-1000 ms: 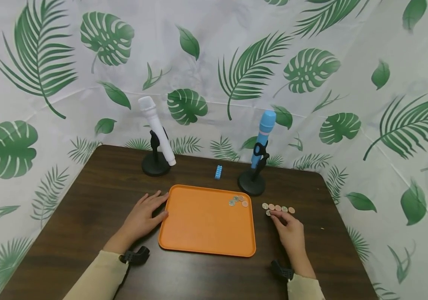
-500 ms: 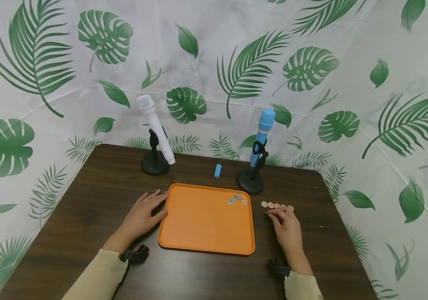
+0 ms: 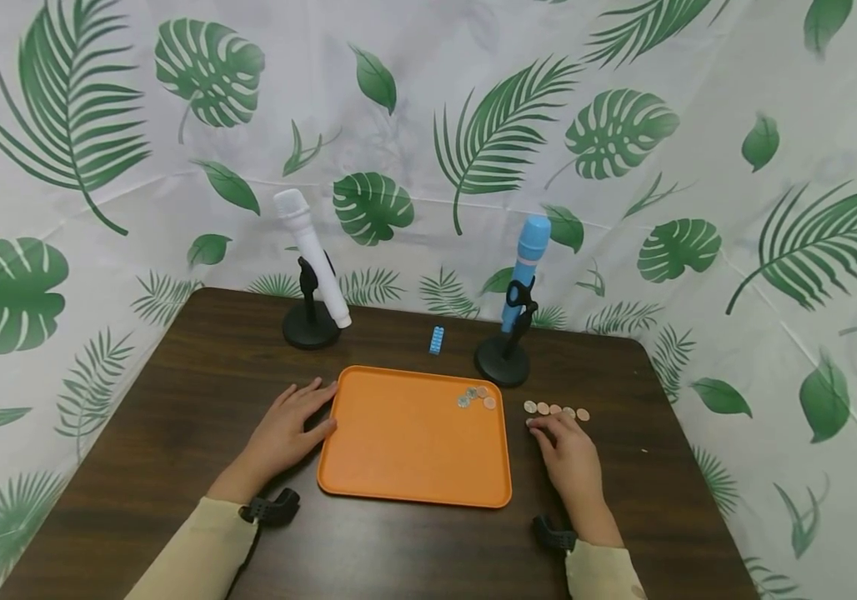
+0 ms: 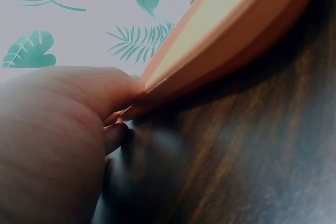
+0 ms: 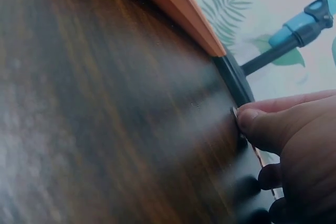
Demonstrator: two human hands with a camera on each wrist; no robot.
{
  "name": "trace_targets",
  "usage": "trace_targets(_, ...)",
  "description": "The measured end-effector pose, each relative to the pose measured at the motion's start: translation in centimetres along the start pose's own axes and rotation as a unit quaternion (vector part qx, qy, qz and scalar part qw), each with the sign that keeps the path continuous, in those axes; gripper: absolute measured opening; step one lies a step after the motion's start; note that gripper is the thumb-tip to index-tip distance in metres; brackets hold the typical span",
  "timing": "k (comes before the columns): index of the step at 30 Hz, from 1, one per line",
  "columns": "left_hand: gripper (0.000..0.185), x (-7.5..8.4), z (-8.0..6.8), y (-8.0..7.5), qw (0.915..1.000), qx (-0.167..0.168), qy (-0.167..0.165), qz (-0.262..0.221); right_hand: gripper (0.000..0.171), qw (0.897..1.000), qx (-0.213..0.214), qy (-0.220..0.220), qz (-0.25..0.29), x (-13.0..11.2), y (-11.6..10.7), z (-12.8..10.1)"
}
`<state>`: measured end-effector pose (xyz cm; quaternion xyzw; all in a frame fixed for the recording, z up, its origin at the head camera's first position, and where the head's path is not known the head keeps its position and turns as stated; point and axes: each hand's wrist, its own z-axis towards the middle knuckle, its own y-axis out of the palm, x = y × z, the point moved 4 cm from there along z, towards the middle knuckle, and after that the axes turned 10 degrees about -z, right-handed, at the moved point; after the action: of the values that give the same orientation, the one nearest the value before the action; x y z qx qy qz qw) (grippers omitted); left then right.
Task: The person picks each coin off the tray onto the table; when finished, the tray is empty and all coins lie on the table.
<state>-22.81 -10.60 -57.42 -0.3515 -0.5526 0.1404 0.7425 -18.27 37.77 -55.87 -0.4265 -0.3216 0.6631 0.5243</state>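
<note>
My right hand (image 3: 573, 462) pinches a coin (image 5: 234, 112) between thumb and index finger, just right of the orange tray (image 3: 413, 479). In the right wrist view the coin shows edge-on at the fingertips, close over the table. Right behind these fingers lies a row of several coins (image 3: 543, 408), some silver and some copper-coloured, partly overlapped by the hand. A small cluster of coins (image 3: 489, 403) sits in the tray's far right corner. My left hand (image 3: 286, 433) touches the tray's left edge with relaxed fingers, its thumb (image 4: 123, 85) against the rim.
Behind the tray stand a white microphone (image 3: 316, 258) and a blue microphone (image 3: 529, 250) on black stands. Between them lies a small blue studded block (image 3: 437, 340). A leaf-print cloth (image 3: 413, 108) hangs along the dark wooden table's (image 3: 398, 550) far edge.
My right hand has shifted slightly left toward the tray with the pinched coin, uncovering more of the row's right end. The left hand and tray have stayed put.
</note>
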Motion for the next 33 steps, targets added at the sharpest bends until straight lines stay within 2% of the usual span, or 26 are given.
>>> trace_targets(9, 0.071, -0.1, -0.3, 0.2, 0.9999, -0.008, -0.007, -0.001, 0.019, 1.000, -0.013, -0.005, 0.003, -0.2, 0.2, -0.4)
trace_targets(24, 0.070, -0.1, -0.2, 0.1, 0.9999, -0.007, -0.010, -0.001, 0.019, 1.000, 0.003, -0.014, 0.014, -0.5, 0.1, 0.0)
trace_targets(29, 0.070, 0.0, 0.0, 0.0, 1.0000, -0.006, -0.007, 0.000, 0.017, 0.997, 0.009, 0.008, 0.073, -0.8, 0.1, 0.0)
trace_targets(33, 0.070, 0.1, 0.0, -0.1, 1.0000, -0.005, -0.008, 0.002, 0.023, 0.989, -0.031, 0.019, 0.144, -1.4, 0.8, 0.0)
